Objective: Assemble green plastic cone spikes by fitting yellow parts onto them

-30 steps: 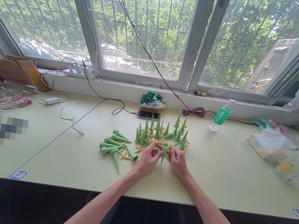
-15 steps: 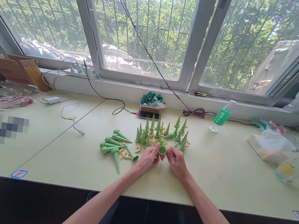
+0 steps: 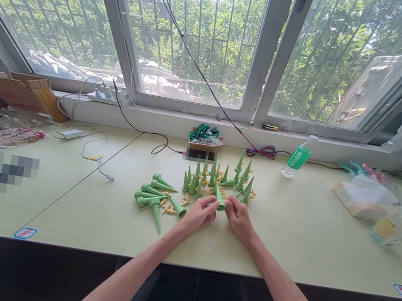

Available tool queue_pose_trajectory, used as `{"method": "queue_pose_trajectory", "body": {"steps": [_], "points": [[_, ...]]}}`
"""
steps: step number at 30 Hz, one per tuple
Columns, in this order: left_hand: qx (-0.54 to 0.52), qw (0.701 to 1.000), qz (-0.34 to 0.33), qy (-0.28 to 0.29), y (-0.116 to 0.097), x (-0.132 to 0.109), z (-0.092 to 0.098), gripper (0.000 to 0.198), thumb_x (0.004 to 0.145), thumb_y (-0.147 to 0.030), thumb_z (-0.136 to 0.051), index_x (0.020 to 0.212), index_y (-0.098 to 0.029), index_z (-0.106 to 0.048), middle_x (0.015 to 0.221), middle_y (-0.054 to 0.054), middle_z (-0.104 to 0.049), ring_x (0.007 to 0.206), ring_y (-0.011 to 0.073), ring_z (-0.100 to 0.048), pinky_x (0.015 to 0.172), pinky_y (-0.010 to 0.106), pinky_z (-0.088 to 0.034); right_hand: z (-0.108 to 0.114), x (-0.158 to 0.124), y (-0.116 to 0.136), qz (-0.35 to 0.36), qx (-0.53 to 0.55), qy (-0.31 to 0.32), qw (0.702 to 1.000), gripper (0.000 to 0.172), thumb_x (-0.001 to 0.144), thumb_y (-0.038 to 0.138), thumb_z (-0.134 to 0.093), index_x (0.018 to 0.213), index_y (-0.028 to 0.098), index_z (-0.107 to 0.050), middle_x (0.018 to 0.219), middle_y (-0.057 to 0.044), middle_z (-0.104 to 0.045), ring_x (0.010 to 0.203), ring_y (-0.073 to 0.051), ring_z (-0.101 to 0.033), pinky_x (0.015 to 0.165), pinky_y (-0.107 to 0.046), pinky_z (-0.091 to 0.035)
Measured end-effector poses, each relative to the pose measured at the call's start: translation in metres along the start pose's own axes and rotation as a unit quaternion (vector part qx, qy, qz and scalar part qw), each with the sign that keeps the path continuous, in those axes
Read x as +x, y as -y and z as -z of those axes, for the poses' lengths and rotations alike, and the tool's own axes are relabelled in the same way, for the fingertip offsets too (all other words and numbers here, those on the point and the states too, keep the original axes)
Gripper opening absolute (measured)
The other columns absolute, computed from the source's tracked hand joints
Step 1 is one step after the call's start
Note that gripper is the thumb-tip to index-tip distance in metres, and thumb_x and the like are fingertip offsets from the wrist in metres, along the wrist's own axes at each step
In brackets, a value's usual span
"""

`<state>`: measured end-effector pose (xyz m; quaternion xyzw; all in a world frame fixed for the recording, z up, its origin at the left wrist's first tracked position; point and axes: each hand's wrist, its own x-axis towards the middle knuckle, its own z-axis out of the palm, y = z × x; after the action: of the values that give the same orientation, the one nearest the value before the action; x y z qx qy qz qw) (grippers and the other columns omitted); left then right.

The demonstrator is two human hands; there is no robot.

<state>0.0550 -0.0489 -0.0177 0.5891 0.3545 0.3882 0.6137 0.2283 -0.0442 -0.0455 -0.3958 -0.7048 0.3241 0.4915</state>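
Both hands meet at the middle of the pale green table (image 3: pixel 286 237). My left hand (image 3: pixel 200 213) and my right hand (image 3: pixel 238 217) pinch one green plastic cone (image 3: pixel 219 198) between their fingertips, its tip tilted up and away from me. Behind the hands several green cones stand upright (image 3: pixel 219 177) among small yellow pieces (image 3: pixel 251 194). To the left, several more green cones lie flat (image 3: pixel 155 195) with yellow pieces (image 3: pixel 168 209) beside them.
A small cardboard box (image 3: pixel 201 148) with green material sits behind the cones. A clear bottle with a green label (image 3: pixel 297 156) stands at the back right. Plastic bags (image 3: pixel 381 201) lie at the far right, cables and an adapter (image 3: pixel 72 134) at the back left.
The cone held between both hands has been turned over: its tip pointed down toward me a second ago, and now points up and away. The hands stayed in place.
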Motion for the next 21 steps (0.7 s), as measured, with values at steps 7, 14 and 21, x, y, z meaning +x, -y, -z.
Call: {"method": "queue_pose_trajectory", "body": {"steps": [7, 14, 21], "points": [[0.054, 0.999, -0.001, 0.01, 0.004, -0.001, -0.002, 0.045, 0.084, -0.055, -0.061, 0.105, -0.016, -0.053, 0.055, -0.006, -0.046, 0.046, 0.0081, -0.042, 0.045, 0.02, -0.032, 0.002, 0.002, 0.0, -0.008, -0.033, -0.027, 0.999, 0.042, 0.098, 0.048, -0.039, 0.067, 0.021, -0.032, 0.058, 0.006, -0.028, 0.052, -0.01, -0.026, 0.049, -0.023, -0.024], [0.153, 0.987, -0.049, -0.008, 0.014, 0.001, -0.001, 0.047, 0.085, -0.046, -0.061, 0.12, -0.014, -0.054, 0.067, -0.002, -0.053, 0.053, 0.0096, -0.049, 0.051, 0.022, -0.042, 0.001, 0.002, 0.003, 0.002, -0.083, -0.056, 0.995, 0.041, 0.098, 0.043, -0.04, 0.064, 0.021, -0.033, 0.055, 0.006, -0.028, 0.051, -0.009, -0.026, 0.049, -0.025, -0.023], [0.16, 0.984, -0.083, -0.007, 0.009, 0.002, -0.004, 0.044, 0.086, -0.038, -0.061, 0.125, -0.016, -0.057, 0.077, 0.001, -0.057, 0.06, 0.0097, -0.05, 0.055, 0.021, -0.046, -0.002, 0.003, 0.004, 0.021, -0.096, -0.063, 0.993, 0.042, 0.098, 0.041, -0.04, 0.062, 0.02, -0.034, 0.055, 0.005, -0.029, 0.05, -0.009, -0.026, 0.048, -0.025, -0.023]]}}
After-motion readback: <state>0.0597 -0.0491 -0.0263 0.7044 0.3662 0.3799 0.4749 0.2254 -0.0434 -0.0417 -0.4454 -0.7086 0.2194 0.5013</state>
